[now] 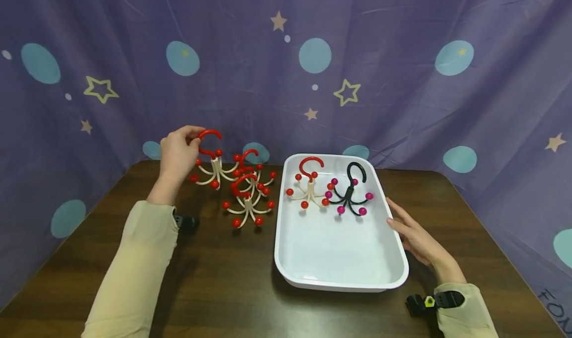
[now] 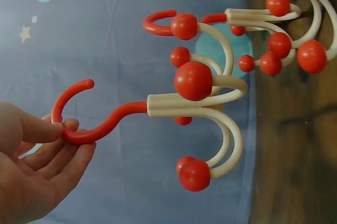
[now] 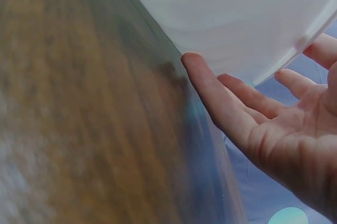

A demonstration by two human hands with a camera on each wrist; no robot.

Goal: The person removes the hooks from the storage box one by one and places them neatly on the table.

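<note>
My left hand [image 1: 178,152] pinches the red hook of a cream multi-arm hanger [image 1: 216,168] with red ball tips. In the left wrist view, thumb and fingers grip the curve of that hook [image 2: 87,135]. Two similar red-and-cream hangers, a nearer one [image 1: 248,206] and a farther one [image 1: 253,178], stand just right of it. A white tray [image 1: 330,258] holds one red-and-cream hanger [image 1: 310,191] and one black hanger [image 1: 349,195] with magenta balls. My right hand [image 1: 417,238] touches the tray's right side, fingers extended, as the right wrist view also shows.
Everything rests on a dark brown wooden table [image 1: 214,288]. A purple curtain [image 1: 384,104] with stars and blue ovals hangs behind it. Black straps with small devices sit at both wrists, including the right wrist device [image 1: 417,304].
</note>
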